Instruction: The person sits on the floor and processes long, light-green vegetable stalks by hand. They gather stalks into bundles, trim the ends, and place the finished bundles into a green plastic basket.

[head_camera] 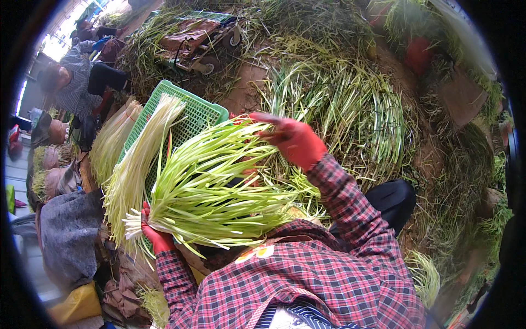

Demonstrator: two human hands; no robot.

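My left hand [158, 236], in a red glove, is closed around the white stalk ends of a fanned bunch of yellow-green leafy stalks [222, 181] that look like chives. The leaves spread rightward across my lap. At their upper tips is my right hand [294, 142], also red-gloved, slightly blurred, with its fingers apart and nothing clearly held. Under and beyond the bunch lies a green plastic basket [197, 109], tilted. A paler bundle of long stalks [141, 152] rests along the basket's left part.
A large heap of loose green stalks [337, 119] covers the ground ahead. Another pale bundle [113, 142] stands left of the basket. A wheeled cart [205, 53] sits under leaves farther off. A seated person [80, 78] is at upper left. Grey cloth [72, 234] hangs at my left.
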